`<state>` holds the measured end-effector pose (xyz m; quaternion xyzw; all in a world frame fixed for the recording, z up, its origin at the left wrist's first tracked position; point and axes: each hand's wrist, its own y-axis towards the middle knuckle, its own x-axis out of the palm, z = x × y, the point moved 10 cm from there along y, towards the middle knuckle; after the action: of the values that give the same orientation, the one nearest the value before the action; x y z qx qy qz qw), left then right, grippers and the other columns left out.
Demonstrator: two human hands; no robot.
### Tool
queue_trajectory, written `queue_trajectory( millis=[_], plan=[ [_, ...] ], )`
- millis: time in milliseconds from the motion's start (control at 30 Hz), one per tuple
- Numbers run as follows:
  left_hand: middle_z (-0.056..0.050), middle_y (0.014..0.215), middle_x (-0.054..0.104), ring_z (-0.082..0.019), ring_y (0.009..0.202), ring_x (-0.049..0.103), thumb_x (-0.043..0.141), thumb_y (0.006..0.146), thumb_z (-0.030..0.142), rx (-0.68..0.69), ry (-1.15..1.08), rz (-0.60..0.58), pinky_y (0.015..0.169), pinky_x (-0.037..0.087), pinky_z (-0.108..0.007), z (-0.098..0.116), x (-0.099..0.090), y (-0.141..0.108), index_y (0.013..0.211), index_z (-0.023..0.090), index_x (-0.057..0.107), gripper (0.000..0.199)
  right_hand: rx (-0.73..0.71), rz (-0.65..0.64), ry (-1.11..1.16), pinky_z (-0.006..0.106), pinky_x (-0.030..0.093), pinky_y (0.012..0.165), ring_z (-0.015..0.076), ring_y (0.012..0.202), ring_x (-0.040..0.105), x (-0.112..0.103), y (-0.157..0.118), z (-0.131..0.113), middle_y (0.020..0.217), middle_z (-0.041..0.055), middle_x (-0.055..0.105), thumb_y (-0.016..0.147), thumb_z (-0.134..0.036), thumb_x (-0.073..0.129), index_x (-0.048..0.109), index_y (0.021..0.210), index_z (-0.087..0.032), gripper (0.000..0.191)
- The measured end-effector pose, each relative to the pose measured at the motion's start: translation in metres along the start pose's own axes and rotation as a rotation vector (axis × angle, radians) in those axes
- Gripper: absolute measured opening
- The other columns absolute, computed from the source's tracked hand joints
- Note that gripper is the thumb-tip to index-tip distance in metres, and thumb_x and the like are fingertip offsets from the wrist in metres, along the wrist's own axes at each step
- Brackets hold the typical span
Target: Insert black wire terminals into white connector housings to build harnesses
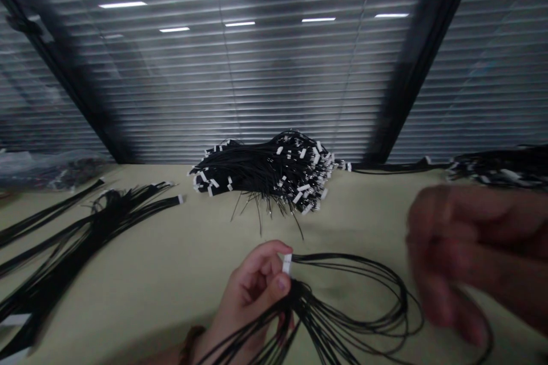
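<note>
My left hand [252, 296] pinches a small white connector [286, 263] between thumb and fingers, and it also grips a bundle of thin black wires [325, 308]. The wires fan out in long loops across the table toward my right. My right hand [449, 256] is motion-blurred at the right edge, close to the looped wires. Its fingers are curled, and I cannot tell whether it holds a wire. A large heap of black wires with white connectors [265, 174] lies on the far side of the table, well beyond both hands.
The pale green table [257, 211] ends at slatted blinds with dark window frames [274, 68]. Bundles of black wires [85, 234] lie at the left, and another wire bundle [500, 168] lies at the far right. A plastic bag [51, 171] sits at the far left.
</note>
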<state>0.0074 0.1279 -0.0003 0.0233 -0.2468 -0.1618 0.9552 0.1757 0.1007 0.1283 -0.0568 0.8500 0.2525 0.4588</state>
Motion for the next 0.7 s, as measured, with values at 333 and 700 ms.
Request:
queue_trajectory(
  millis=[333,700],
  plan=[
    [0.006,0.062,0.045,-0.001,0.039,0.037,0.062,0.081,0.03,0.033,0.088,-0.041,0.035,0.037,-0.01,0.012,0.006,-0.004,0.094,0.028,0.064,0.014,-0.196,-0.179,-0.168,0.026,0.027,0.047,0.0136,0.049,0.049,0.071,-0.008,-0.036,0.061,-0.003,0.054,0.083,-0.013,0.043,0.051,0.072,-0.024,0.018],
    [0.006,0.067,0.043,0.0,0.039,0.039,0.053,0.087,0.023,0.089,0.01,-0.238,0.036,0.04,-0.01,0.008,0.022,-0.01,0.105,0.033,0.059,0.021,-0.214,-0.146,-0.224,0.028,0.026,0.046,0.0164,0.049,0.048,0.071,-0.012,-0.036,0.06,-0.0022,0.053,0.081,-0.012,0.046,0.051,0.071,-0.025,0.017]
  ],
)
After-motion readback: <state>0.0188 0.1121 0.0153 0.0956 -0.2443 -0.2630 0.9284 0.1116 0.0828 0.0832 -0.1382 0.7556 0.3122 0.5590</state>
